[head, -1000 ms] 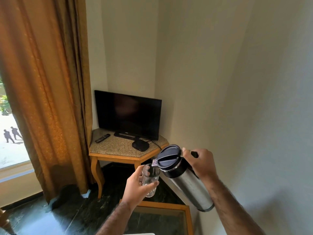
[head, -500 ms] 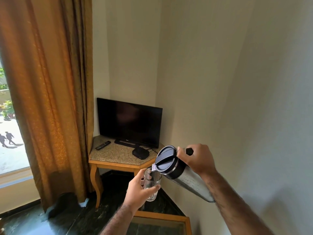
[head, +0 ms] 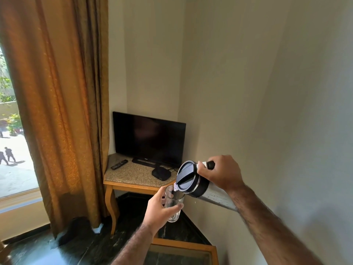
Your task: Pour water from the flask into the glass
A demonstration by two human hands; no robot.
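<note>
Hanging at far left, orange curtain (head: 63, 104); corner table (head: 133, 175) carries remote (head: 119, 164) and dark TV (head: 149, 138). Left hand (head: 159, 209) wrapped around clear glass (head: 174, 204), held in mid-air. Flask (head: 196, 183) tilted steeply, spout at glass rim, black lid facing camera. Right hand (head: 222, 174) clenched around flask handle, steel body running back toward forearm.

Two bare forearms come up from the lower edge, no sleeves, cuffs or gloves on either. Dark hair covers both, thicker along the right forearm. Left hand (head: 159, 208): no ring, watch or band on the parts facing us; nails short and plain. Right hand (head: 222, 174): knuckles and back showing, wrist bare, no jewellery. No marks or tattoos visible on either arm.
</note>
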